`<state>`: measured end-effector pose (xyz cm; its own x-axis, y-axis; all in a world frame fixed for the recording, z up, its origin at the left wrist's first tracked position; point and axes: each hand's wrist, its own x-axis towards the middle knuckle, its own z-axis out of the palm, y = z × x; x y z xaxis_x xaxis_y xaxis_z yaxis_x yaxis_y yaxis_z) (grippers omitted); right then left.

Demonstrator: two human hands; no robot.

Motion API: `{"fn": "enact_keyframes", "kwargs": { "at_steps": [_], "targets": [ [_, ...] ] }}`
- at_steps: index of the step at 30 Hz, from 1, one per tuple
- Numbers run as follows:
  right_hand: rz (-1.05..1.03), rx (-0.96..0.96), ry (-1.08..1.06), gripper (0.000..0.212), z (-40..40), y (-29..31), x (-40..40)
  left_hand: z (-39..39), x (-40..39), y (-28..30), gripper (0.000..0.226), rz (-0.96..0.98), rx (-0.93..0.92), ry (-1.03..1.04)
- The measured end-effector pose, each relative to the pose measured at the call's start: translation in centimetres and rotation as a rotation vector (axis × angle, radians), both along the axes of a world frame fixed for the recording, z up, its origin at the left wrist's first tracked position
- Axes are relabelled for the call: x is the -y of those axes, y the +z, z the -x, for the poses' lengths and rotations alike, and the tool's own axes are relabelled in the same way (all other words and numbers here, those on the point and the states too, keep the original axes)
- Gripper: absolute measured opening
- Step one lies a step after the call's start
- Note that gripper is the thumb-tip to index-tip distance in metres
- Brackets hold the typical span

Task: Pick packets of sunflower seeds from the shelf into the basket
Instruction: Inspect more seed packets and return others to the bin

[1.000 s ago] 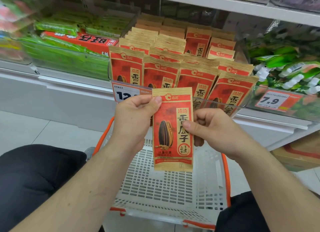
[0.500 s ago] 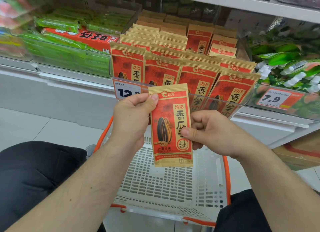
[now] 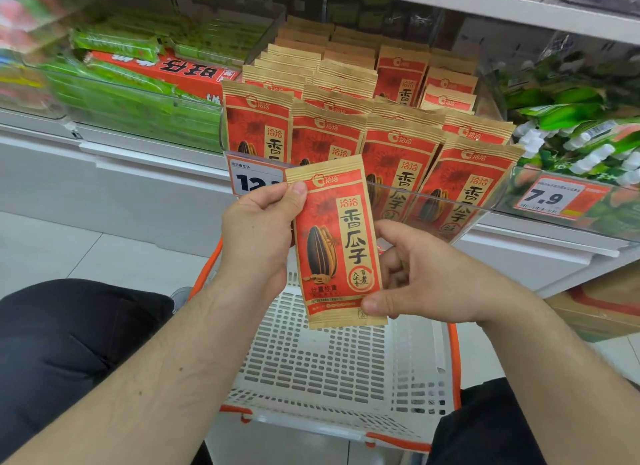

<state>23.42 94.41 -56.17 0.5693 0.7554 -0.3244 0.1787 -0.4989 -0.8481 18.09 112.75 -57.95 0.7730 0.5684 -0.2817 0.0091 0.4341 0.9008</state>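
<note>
Seed packet [image 3: 337, 242] is up over the basket [image 3: 419, 353], just in front of the shelf's front edge. Left hand [image 3: 258, 229] pinches its top corner, right hand [image 3: 420, 277] its bottom corner. Looks light, floppy, a bit slick; edge seals are probably the best grab.

Bare forearms [image 3: 180, 388], no sleeves showing (black trousers [image 3: 62, 343] below).

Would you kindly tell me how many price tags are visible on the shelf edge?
2. One price tag sits at the shelf front behind the left hand, partly covered by the held packet; the other is at right below the green snacks. Others may be hidden.
</note>
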Motion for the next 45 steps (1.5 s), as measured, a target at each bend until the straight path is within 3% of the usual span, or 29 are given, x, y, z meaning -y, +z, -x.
{"fn": "enact_keyframes", "kwargs": {
  "at_steps": [9,13,16,18,20,21,26,32,37,41,45],
  "targets": [
    [0.118,0.209,0.013,0.081,1.4,0.6,-0.9,0.2,0.2,-0.6,0.017,-0.198,-0.097,-0.167],
    [0.179,0.336,0.034,0.089,1.9,0.1,-1.5,0.5,1.3,-0.4,0.012,-0.256,-0.038,-0.264],
    [0.184,0.352,0.043,0.093,1.9,-0.2,-1.5,0.5,1.4,-0.8,0.054,-0.233,-0.024,-0.293],
    [0.130,0.301,0.036,0.076,1.9,-0.3,-1.3,0.5,1.2,-1.1,0.065,-0.210,-0.029,-0.289],
    [-0.003,0.306,-0.057,0.037,1.5,-0.4,-1.1,0.6,1.1,-1.3,0.054,-0.200,-0.002,-0.329],
    [-0.081,0.297,-0.131,0.030,1.4,-0.5,-1.0,0.6,1.2,-1.4,0.047,-0.205,0.026,-0.369],
    [-0.257,0.304,-0.341,0.026,1.0,-0.8,-1.2,0.7,1.5,-1.9,0.031,-0.249,0.149,-0.551],
    [-0.201,0.321,-0.407,0.030,0.6,-1.2,-1.2,0.7,1.6,-1.8,0.020,-0.261,0.105,-0.584],
    [-0.219,0.254,-0.401,0.025,0.5,-1.0,-1.3,0.6,1.4,-1.5,0.019,-0.156,0.075,-0.584],
    [-0.189,0.204,-0.298,0.005,0.7,-0.6,-1.1,0.6,1.3,-1.2,0.020,-0.072,0.061,-0.557],
    [-0.155,0.209,-0.241,0.008,1.0,-0.3,-1.1,0.7,1.2,-1.1,0.021,-0.047,0.067,-0.555]
  ]
}}
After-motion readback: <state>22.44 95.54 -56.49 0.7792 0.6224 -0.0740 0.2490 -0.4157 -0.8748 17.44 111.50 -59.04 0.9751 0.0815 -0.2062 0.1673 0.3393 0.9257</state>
